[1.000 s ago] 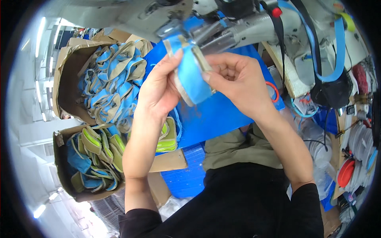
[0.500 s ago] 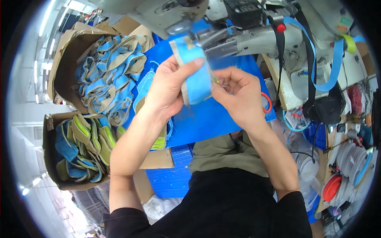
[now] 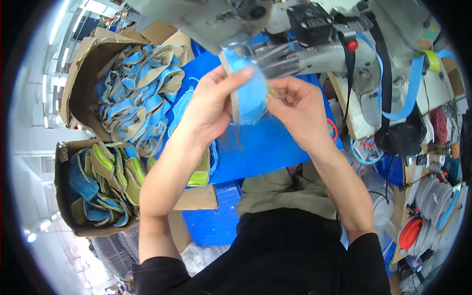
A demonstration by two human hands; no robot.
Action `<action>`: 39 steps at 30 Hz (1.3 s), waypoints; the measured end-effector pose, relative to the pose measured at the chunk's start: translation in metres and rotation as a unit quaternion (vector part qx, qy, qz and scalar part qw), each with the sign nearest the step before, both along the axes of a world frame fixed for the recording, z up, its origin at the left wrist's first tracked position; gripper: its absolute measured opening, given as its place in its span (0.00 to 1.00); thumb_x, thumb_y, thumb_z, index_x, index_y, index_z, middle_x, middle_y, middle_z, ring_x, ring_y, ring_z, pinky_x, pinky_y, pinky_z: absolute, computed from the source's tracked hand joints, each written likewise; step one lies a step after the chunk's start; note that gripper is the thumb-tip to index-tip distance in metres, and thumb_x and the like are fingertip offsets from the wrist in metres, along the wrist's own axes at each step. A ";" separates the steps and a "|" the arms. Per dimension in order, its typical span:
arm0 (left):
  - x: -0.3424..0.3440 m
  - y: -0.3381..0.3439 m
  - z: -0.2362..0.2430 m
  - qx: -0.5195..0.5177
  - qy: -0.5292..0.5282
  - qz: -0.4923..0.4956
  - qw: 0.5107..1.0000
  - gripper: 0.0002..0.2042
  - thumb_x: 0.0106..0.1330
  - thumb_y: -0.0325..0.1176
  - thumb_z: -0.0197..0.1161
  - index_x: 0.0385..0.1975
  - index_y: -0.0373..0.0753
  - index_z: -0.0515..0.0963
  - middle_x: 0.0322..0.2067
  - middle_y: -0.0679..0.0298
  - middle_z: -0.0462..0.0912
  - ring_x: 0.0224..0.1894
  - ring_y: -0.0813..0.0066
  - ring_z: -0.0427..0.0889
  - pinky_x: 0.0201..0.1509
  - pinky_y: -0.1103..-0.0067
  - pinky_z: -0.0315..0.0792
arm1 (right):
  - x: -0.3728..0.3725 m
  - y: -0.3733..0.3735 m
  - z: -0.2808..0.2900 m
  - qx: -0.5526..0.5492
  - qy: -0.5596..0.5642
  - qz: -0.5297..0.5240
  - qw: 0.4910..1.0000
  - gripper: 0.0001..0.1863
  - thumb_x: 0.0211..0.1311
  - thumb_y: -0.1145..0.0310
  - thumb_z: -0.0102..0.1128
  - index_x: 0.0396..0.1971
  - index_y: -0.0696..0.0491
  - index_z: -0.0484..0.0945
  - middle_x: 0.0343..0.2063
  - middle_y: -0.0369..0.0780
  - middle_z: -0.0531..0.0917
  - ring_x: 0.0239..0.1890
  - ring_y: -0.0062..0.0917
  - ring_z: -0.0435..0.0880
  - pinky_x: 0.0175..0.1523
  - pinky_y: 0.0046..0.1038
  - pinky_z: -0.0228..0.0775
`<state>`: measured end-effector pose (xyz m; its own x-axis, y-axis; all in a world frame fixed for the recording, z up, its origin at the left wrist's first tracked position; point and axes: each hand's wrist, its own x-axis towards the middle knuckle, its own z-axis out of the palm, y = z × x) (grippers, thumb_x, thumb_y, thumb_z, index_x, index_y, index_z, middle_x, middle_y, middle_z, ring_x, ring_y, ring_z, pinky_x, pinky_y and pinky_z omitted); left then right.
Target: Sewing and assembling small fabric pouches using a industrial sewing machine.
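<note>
Compared with a second ago, the left hand's (image 3: 210, 103) thumb reaches farther across the curved blue fabric piece with beige edging (image 3: 251, 101), held near the grey metal machine head (image 3: 211, 22); its fingers behind are hidden. The right hand's (image 3: 301, 110) thumb and forefinger pinch the right edge.

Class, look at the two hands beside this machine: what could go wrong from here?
1. The left hand is close to the machine, so fingers might get caught if its parts move.
2. The blue-and-tan fabric piece is curved between that hand and the right hand; if either grip loosens, it could slip crooked.
3. Loose strips are heaped in the upper cardboard box, so some might tangle.
</note>
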<state>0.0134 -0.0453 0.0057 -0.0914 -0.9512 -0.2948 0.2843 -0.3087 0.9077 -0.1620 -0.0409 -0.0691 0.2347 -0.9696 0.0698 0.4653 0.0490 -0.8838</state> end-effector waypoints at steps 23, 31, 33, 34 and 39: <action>0.000 0.016 -0.009 0.021 0.011 0.019 1.000 0.12 0.69 0.29 0.71 0.49 0.35 0.82 0.43 0.62 0.89 0.41 0.77 0.88 0.47 0.78 0.82 | 0.001 -0.003 0.003 -0.080 0.110 -0.047 0.990 0.09 0.59 0.74 0.72 0.39 0.59 0.86 0.28 0.35 0.88 0.30 0.13 0.83 0.35 0.19 0.75; -0.002 0.015 -0.010 -0.016 -0.037 0.028 0.999 0.13 0.71 0.30 0.69 0.51 0.33 0.82 0.43 0.62 0.89 0.42 0.77 0.87 0.49 0.76 0.81 | 0.003 -0.011 0.001 -0.080 0.106 -0.057 0.989 0.11 0.60 0.73 0.72 0.42 0.57 0.87 0.31 0.36 0.89 0.32 0.14 0.85 0.36 0.20 0.76; 0.003 0.018 -0.015 -0.038 -0.053 0.021 0.998 0.12 0.71 0.30 0.69 0.51 0.33 0.82 0.43 0.62 0.89 0.43 0.77 0.87 0.50 0.76 0.81 | 0.005 -0.009 -0.003 -0.101 0.110 -0.078 0.986 0.12 0.60 0.73 0.73 0.43 0.57 0.87 0.32 0.37 0.89 0.33 0.17 0.86 0.37 0.22 0.77; 0.005 0.019 -0.015 -0.064 -0.064 0.019 0.996 0.12 0.72 0.30 0.68 0.51 0.33 0.83 0.44 0.62 0.89 0.44 0.77 0.87 0.51 0.76 0.81 | 0.006 -0.009 -0.005 -0.095 0.106 -0.082 0.986 0.12 0.60 0.73 0.73 0.43 0.57 0.87 0.32 0.37 0.89 0.33 0.17 0.86 0.37 0.22 0.77; 0.014 0.010 -0.002 -0.016 -0.023 -0.041 0.999 0.15 0.75 0.35 0.64 0.54 0.33 0.81 0.48 0.58 0.89 0.49 0.72 0.88 0.59 0.73 0.80 | 0.006 -0.015 -0.017 -0.163 0.071 -0.101 0.979 0.12 0.59 0.74 0.72 0.43 0.57 0.86 0.34 0.41 0.89 0.36 0.23 0.89 0.40 0.25 0.79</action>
<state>0.0279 -0.0357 0.0035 -0.1568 -0.9500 -0.2702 0.2168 -0.3000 0.9290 -0.1557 -0.0561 -0.0859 0.0703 -0.9289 0.3636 0.3085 -0.3264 -0.8935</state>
